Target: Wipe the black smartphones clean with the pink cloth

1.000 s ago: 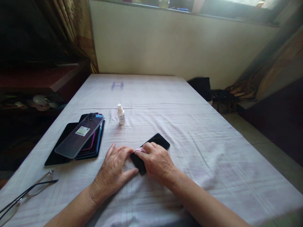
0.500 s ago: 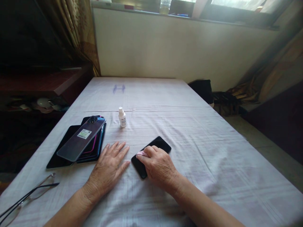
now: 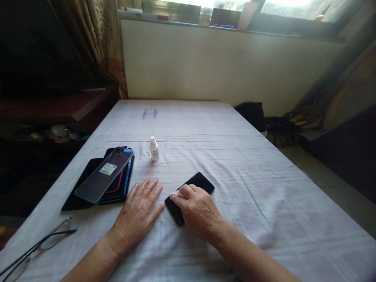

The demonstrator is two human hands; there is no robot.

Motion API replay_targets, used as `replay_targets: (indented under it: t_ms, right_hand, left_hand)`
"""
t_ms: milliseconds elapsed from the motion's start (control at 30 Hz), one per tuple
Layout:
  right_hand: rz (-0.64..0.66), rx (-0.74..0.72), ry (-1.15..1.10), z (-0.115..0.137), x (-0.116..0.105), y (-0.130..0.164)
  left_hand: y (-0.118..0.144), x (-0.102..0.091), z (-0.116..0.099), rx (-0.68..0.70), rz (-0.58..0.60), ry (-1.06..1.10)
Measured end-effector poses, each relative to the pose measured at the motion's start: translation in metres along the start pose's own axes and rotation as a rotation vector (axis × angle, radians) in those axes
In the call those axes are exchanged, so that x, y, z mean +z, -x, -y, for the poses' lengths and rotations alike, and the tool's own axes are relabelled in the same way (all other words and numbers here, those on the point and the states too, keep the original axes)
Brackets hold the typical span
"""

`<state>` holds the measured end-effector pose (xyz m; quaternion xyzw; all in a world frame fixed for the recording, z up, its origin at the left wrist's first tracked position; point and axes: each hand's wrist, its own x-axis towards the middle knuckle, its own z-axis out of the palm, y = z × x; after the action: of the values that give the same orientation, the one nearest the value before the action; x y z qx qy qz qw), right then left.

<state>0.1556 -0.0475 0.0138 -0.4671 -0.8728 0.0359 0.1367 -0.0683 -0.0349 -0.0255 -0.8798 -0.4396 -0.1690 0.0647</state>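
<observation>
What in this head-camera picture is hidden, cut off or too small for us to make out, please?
- Black phone: its middle is hidden under the right hand.
- Pink cloth: only a sliver shows past the right hand's fingers.
- Small white bottle: label too small to read.
- Stack of phones: the top one hides how many lie below; its sticker is unreadable.
- Glasses: cut off by the left edge.

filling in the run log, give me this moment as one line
right hand: presses pink cloth on black phone | left hand: flat on sheet, beside phone | phone stack, small bottle: untouched
</observation>
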Motion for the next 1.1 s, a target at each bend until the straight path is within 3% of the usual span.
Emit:
replay_targets:
  t_ms: [1100]
  right_hand:
    - [0.005,-0.104,-0.042,0.008,-0.001,0.011]
  left_hand:
    - [0.000,0.001,0.000,0.015,-0.007,-0.021]
